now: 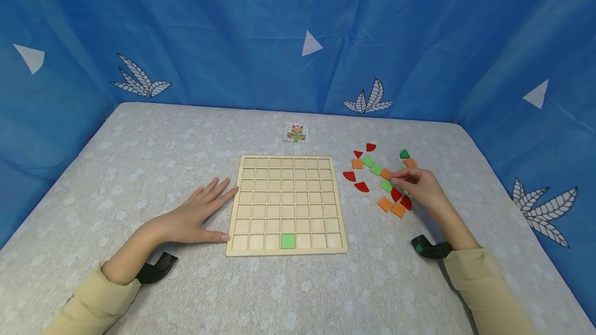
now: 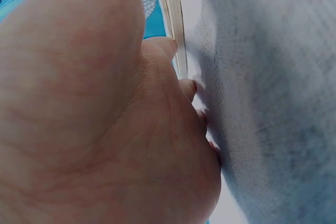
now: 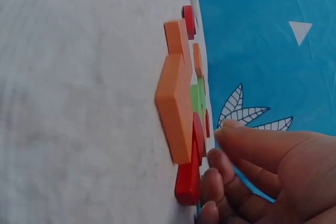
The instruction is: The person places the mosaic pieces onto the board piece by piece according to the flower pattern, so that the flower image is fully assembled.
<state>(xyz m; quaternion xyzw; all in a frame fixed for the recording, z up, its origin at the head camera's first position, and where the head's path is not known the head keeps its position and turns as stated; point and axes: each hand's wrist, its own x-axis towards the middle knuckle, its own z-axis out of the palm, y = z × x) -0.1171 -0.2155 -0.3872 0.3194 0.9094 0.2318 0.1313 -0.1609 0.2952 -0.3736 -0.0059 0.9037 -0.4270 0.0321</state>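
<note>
A wooden grid board lies in the middle of the table, with one light green square tile in its front row. My left hand rests palm down at the board's left side, fingers spread and straight, thumb tip and index fingertip at the frame. In the left wrist view the palm hides most of the board. On the right, my right hand bends over scattered tiles, thumb and index fingertips close together right beside an orange square tile. I cannot tell whether a tile is between those fingertips.
Red quarter-round pieces, orange squares, light green squares and a dark green piece lie right of the board. Behind the board is a small printed pattern card. Blue cloth surrounds the table's back and sides.
</note>
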